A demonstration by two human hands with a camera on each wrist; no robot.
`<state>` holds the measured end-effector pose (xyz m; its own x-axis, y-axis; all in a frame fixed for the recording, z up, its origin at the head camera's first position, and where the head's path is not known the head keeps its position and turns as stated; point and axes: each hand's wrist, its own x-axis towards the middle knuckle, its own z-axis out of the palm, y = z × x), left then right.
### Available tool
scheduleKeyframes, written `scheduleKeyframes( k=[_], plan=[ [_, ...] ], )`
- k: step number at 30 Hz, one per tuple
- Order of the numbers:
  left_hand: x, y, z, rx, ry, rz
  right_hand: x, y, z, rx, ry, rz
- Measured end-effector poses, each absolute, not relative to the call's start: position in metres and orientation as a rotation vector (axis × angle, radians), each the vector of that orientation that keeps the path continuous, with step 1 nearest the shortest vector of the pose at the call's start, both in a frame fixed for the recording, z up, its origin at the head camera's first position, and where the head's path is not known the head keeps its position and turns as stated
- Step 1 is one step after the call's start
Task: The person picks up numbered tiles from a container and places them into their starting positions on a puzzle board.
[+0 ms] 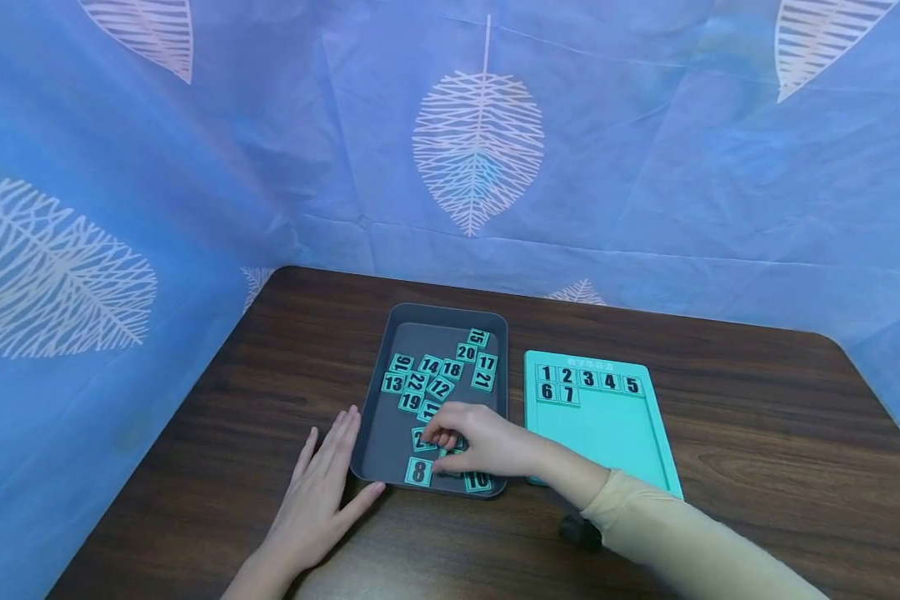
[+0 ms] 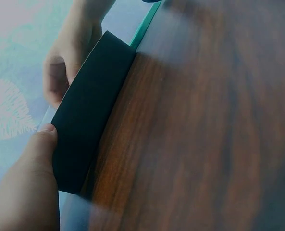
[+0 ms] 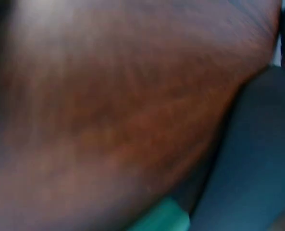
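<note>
A dark grey tray (image 1: 382,437) holds several loose teal number tiles, some lying askew. My right hand (image 1: 483,442) hovers over its near part, fingers bent and thumb spread apart from them, with no tile visible between. The thumb tip is beside the 8 tile (image 1: 418,472); the 10 tile (image 1: 477,482) lies below the hand, which hides parts of other tiles. My left hand (image 1: 318,487) lies with straight fingers along the tray's left side, and its thumb (image 2: 39,149) touches the near wall in the left wrist view.
Right of the tray lies a teal board (image 1: 607,433) with tiles 1 to 7 in order along its top rows. A dark object (image 1: 580,532) shows under the right forearm. Blue leaf-patterned cloth (image 1: 607,167) hangs behind the wooden table (image 1: 757,417).
</note>
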<state>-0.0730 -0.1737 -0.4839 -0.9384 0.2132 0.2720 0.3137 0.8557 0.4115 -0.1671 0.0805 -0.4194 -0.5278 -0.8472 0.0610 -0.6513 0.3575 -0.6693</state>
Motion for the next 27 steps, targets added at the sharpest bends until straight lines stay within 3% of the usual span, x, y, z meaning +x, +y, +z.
scheduleKeyframes(
  k=[27],
  plan=[
    [-0.073, -0.174, -0.485, -0.413, -2.816, -0.691, -0.161, 0.059, -0.430, -1.417, 2.374, -0.621]
  ],
)
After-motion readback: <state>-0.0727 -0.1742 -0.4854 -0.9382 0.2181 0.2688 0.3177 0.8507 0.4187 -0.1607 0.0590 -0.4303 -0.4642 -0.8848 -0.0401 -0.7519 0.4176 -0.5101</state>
